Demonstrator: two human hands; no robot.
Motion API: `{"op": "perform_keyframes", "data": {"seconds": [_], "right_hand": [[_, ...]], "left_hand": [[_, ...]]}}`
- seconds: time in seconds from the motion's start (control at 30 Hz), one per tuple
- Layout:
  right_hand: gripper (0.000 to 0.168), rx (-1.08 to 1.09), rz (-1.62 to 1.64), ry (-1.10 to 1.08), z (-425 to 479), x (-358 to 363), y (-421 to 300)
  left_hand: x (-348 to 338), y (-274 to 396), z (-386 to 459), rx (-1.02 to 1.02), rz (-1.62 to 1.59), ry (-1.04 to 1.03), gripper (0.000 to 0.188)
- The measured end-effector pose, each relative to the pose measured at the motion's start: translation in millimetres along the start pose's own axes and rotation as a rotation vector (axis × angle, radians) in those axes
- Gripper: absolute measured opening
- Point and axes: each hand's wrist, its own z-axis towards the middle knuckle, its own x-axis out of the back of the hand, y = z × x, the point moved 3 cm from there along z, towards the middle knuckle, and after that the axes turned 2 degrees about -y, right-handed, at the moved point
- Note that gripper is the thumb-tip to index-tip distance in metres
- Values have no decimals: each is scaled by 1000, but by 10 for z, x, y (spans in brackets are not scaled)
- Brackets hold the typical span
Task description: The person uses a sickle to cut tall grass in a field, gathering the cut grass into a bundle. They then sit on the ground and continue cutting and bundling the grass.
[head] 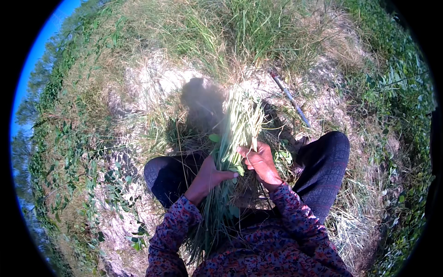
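A thick bundle of long grass stalks (238,128) lies lengthwise before me, its pale ends away from me and its green blades trailing over my lap. My left hand (216,175) is wrapped around the bundle from the left, thumb across the stalks. On the right side of the bundle, my right hand (259,161) pinches thin stalks between thumb and bent fingers. A few broad green leaves (214,138) stick out beside the bundle. Beyond my right knee, a long narrow tool (289,95) with a reddish end lies on the ground; its exact kind is unclear.
My bent knees, in dark patterned trousers (323,169), flank the bundle. Tall grass (256,31) grows ahead, and leafy vines (398,100) cover the right side. Cut or dry grass (353,228) lies at my lower right. Pale bare soil (148,76) shows ahead on the left.
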Motion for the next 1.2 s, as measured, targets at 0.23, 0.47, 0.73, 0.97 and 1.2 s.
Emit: {"op": "perform_keyframes", "data": {"seconds": [0.23,0.47,0.73,0.97,1.2], "right_hand": [[10,-36,179,27,-30,154,-43],[8,-8,37,49,29,306,6],[8,-101,17,-17,20,232,32],[9,-100,214,5,41,252,149],[6,-67,238,236,125,583,94]], "left_hand": [[290,-20,-51,134,-148,60,54],[427,-60,-68,73,-206,112,47],[344,-63,-53,89,-187,84,52],[286,-46,-38,102,-149,57,52],[408,124,-210,154,-174,164,46]]}}
